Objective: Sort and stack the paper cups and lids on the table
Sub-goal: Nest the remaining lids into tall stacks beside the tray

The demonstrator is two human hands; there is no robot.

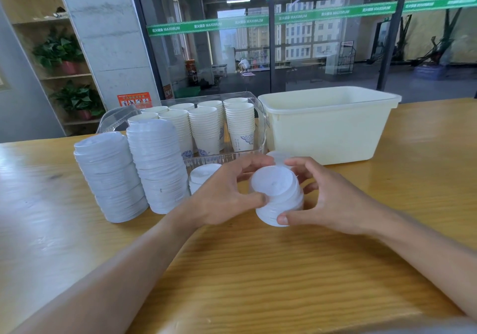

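Both hands hold one short stack of lids [277, 195] just above the wooden table [258, 269]. The left hand [222, 196] curls around its left side, and the right hand [325, 199] pinches its right side. To do this well, squeeze softly, keep the lids lined up, and set them down flat near the two tall lid stacks [134, 171], not tipped. The paper cups [206, 124] already stand stacked in the clear tray [260, 116].

Wooden table [258, 269]; lid stacks [134, 171]; cup tray [260, 127]; tub [327, 124].
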